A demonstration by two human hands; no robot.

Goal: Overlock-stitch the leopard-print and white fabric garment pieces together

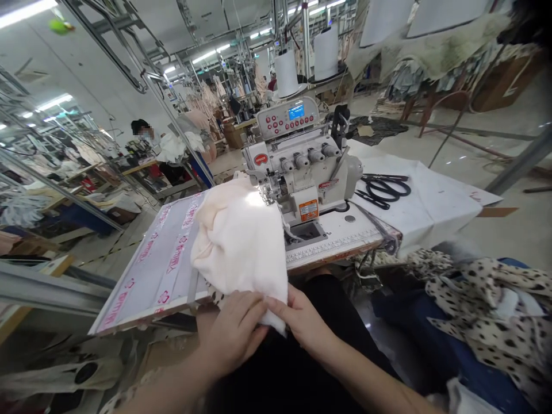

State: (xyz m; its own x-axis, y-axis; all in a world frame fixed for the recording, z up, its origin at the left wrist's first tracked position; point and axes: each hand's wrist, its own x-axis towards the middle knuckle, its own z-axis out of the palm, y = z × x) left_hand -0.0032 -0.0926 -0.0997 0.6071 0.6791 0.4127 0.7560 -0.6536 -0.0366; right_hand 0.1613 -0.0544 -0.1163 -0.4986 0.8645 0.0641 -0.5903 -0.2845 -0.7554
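Note:
A cream-white fleecy fabric piece (250,247) lies over the table's front edge, its far side up at the needle area of an overlock sewing machine (302,167). Both hands pinch its near edge above my lap. My left hand (237,328) is closed on the fabric, fingers bent over it. Close by on the right, my right hand (302,316) grips the same edge, thumb on top. A bit of black-spotted cloth (215,294) shows beneath the fabric near my left hand. The machine's lamp lights the fabric by the presser foot.
Black-handled scissors (383,190) lie on the white surface right of the machine. Spotted fabric (487,305) is heaped at the lower right. Large white thread cones (326,53) stand behind the machine. A co-worker (144,135) sits at another station at the back left.

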